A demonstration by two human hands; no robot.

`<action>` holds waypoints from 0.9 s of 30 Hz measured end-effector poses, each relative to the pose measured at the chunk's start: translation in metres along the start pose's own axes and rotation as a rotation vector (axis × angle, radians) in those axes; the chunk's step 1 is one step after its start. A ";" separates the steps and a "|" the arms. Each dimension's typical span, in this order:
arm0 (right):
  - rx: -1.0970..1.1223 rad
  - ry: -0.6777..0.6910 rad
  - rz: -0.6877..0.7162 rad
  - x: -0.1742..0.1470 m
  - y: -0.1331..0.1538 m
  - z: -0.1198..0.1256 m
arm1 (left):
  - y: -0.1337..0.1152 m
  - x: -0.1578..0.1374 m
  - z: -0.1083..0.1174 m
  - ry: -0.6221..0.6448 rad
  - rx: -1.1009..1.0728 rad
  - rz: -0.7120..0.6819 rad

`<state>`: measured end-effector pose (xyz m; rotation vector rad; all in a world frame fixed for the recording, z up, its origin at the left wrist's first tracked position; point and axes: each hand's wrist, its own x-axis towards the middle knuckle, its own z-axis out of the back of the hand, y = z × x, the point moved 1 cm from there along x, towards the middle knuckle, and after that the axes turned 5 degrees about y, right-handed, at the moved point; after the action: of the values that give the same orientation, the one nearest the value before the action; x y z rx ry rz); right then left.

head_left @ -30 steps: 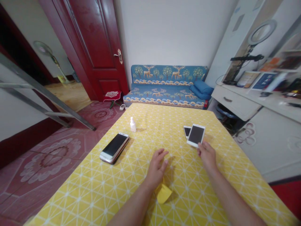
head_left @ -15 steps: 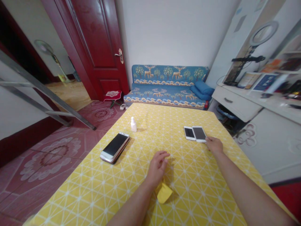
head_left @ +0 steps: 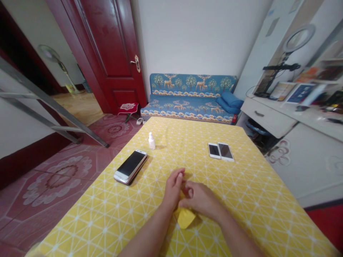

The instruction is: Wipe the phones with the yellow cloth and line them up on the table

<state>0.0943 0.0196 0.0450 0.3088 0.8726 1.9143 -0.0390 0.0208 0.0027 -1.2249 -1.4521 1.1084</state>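
My left hand (head_left: pixel 173 187) is over the table with its fingers curled. A small yellow cloth (head_left: pixel 185 218) hangs out from under its palm, and the hand is closed on it. My right hand (head_left: pixel 200 199) is close beside the left one, thumb and fingers apart around the cloth's upper part; I see no firm hold. Two white phones lie side by side farther off, a smaller phone (head_left: pixel 214 150) and a larger phone (head_left: pixel 225 151). At the left lies a stack of phones, the top phone (head_left: pixel 131 165) white with a dark screen. Behind it stands a white spray bottle (head_left: pixel 152 142).
A yellow patterned cloth covers the table (head_left: pixel 107 217). Beyond its far edge is a blue sofa (head_left: pixel 187 101). To the right stands a white cabinet (head_left: pixel 270 117) with a ring light (head_left: pixel 299 38). A metal ladder (head_left: pixel 66 121) and a red stool (head_left: pixel 128 108) are on the left.
My right hand has left the larger white phone and moved left and nearer, to beside my left hand. The two white phones stay side by side. The left hand has barely shifted.
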 end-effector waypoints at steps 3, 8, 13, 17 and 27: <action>-0.109 0.080 0.025 -0.017 0.026 -0.017 | 0.005 0.002 0.002 -0.083 -0.183 0.102; -0.145 -0.097 0.038 -0.005 0.016 -0.033 | 0.003 0.005 0.010 -0.085 -0.181 0.125; 0.051 -0.339 0.055 0.010 -0.007 -0.041 | -0.033 0.012 0.053 -0.219 0.508 -0.288; 0.166 -0.350 0.069 0.011 -0.011 -0.041 | -0.063 0.019 0.103 -0.508 1.049 -0.450; 0.225 -0.351 0.062 0.009 -0.011 -0.040 | -0.072 0.029 0.156 -0.419 1.533 0.240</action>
<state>0.0752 0.0130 0.0080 0.7901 0.8469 1.7466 -0.2074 0.0297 0.0465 -0.0283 -0.3188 2.0766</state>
